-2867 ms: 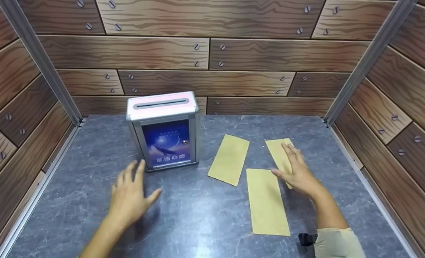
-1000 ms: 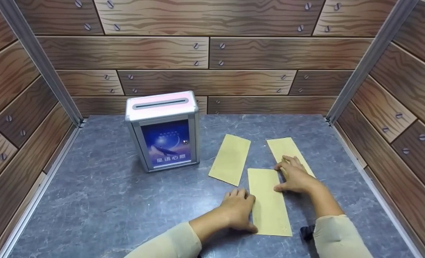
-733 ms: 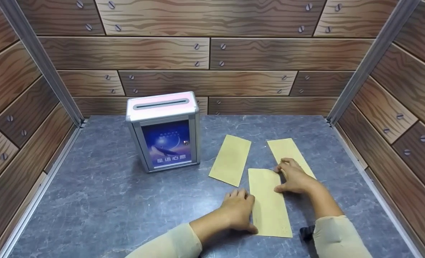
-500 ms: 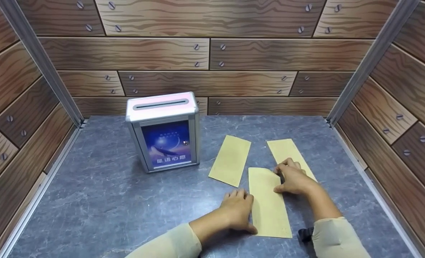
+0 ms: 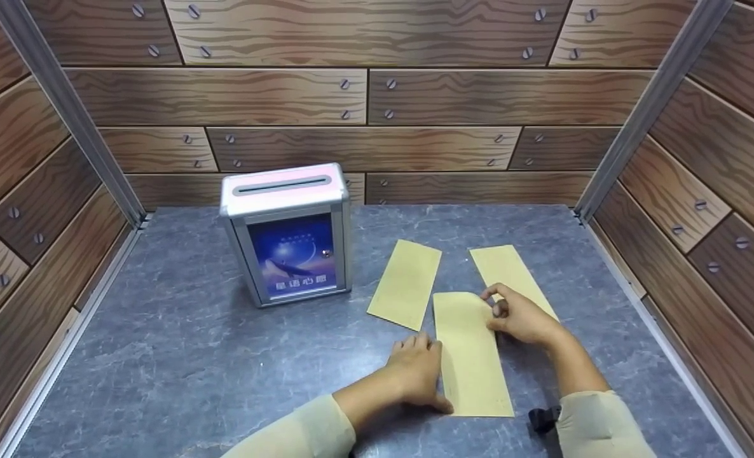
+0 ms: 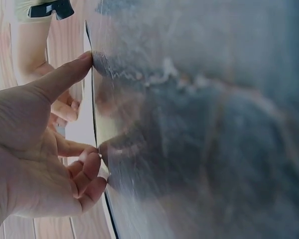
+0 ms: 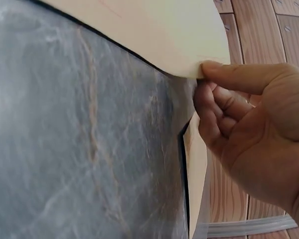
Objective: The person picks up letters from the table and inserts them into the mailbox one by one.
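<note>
The nearest yellow sheet of paper (image 5: 472, 369) lies on the grey marbled table. My right hand (image 5: 522, 317) pinches its far right corner between thumb and index finger, and that end bends up off the surface, as the right wrist view also shows. My left hand (image 5: 412, 372) rests along the left edge of this sheet; in the left wrist view the left thumb (image 6: 67, 77) and fingertips touch down at that edge, spread apart. Beyond the right hand lies another yellow sheet (image 5: 504, 267), partly hidden by the fingers. A third yellow sheet (image 5: 405, 283) lies to the left.
A silver-framed box (image 5: 342, 254) with a slot (image 5: 281, 185) in its pink-white top and a blue picture on its locked front stands at the back left. Wood-patterned walls (image 5: 288, 95) with metal corner rails enclose the table (image 5: 180, 356) on the back and sides.
The left hand came from beside the box to the near sheet's left edge. The right hand drew back from the far right sheet and now lifts the near sheet's far right corner.
</note>
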Demonstrator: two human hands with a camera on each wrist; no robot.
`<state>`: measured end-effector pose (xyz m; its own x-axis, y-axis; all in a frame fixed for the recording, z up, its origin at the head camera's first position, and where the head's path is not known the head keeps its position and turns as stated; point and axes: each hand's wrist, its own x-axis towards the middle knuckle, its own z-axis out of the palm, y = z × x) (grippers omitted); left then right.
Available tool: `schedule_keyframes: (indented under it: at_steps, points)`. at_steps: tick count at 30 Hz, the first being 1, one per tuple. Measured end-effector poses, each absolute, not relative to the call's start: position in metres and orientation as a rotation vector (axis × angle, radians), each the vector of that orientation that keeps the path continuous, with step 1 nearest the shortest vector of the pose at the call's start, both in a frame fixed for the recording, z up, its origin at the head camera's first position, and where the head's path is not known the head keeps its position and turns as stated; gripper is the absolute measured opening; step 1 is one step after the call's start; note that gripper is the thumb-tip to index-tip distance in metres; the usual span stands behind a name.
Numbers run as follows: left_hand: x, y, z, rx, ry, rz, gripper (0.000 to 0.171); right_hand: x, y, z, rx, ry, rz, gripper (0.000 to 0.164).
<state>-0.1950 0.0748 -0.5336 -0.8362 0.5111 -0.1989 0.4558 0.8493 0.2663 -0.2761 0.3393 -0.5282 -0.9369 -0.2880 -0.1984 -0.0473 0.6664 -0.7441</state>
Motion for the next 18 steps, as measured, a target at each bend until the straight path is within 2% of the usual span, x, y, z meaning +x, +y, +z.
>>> schedule_keyframes:
  at_steps: [7, 18]
  points:
    - [-0.194, 0.071, -0.532, 0.749, 2.782, 0.334, 0.109, -0.271, 0.346, -0.522, -0.202, 2.38, -1.487, 0.053]
    - [-0.197, 0.063, -0.524, 0.739, 2.67, 0.818, 0.085, -0.268, 0.346, -0.512, -0.127, 2.451, -1.575, 0.066]
